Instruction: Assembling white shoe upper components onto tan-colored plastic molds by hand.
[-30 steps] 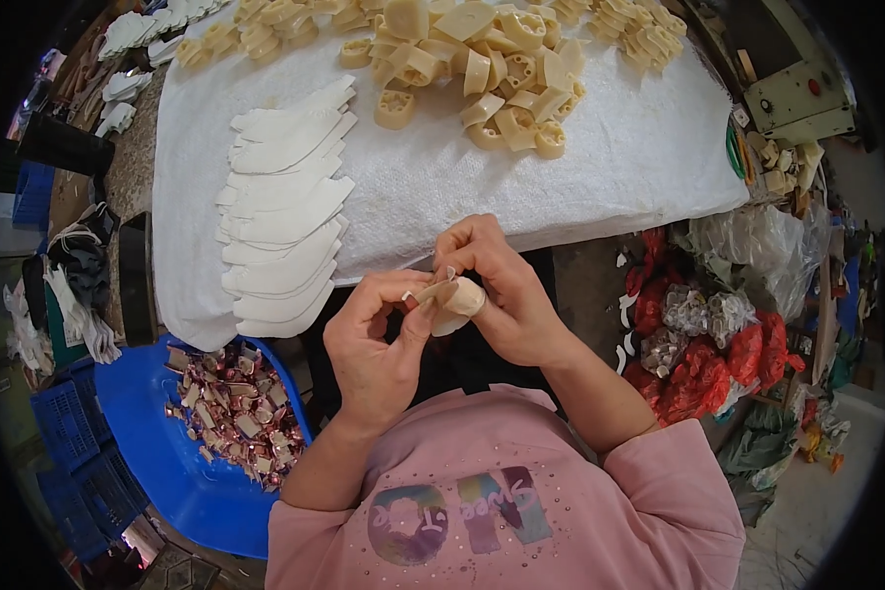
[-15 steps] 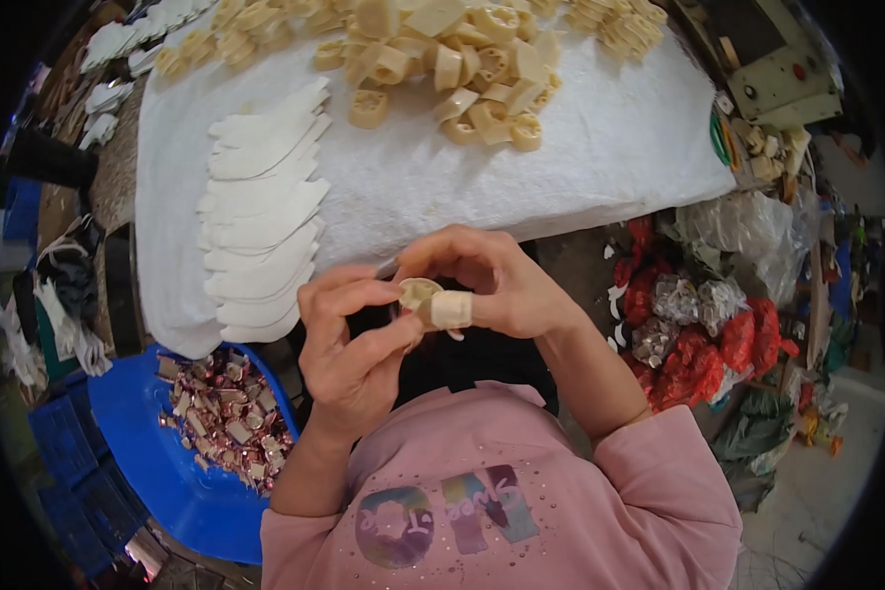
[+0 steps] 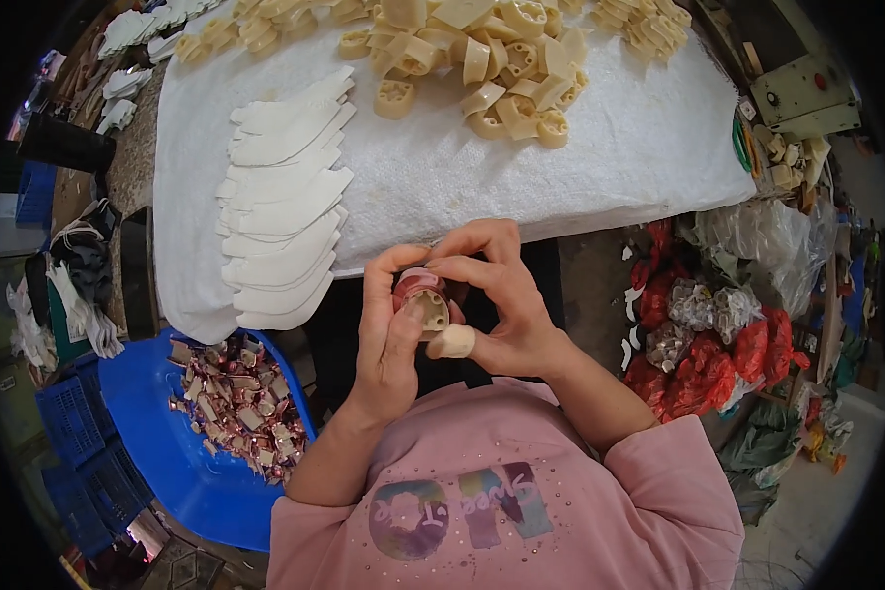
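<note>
Both hands meet in front of my chest on one small cream plastic shoe heel [image 3: 437,313], hollow with inner ribs, with a shiny pink wrap around its upper side. My left hand [image 3: 387,329] grips it from the left, thumb laid along the near face. My right hand [image 3: 517,313] closes on it from the right, fingertips on the pink top and thumb below; that thumb wears a beige cover. Fingers hide part of the heel. Beyond the hands, overlapping white curved cut pieces [image 3: 283,211] lie in a column on the white-covered table [image 3: 560,187].
Many bare cream heels [image 3: 506,74] are heaped at the table's far side. A blue tub [image 3: 167,462] at my left holds pink-covered heels [image 3: 246,408]. Red plastic bags [image 3: 693,369] and clear plastic lie at the right. Blue crates [image 3: 74,428] stand at far left.
The heel has turned in my hands, and its pink wrap now shows. My left fingers have closed around its side. The whole view has shifted slightly.
</note>
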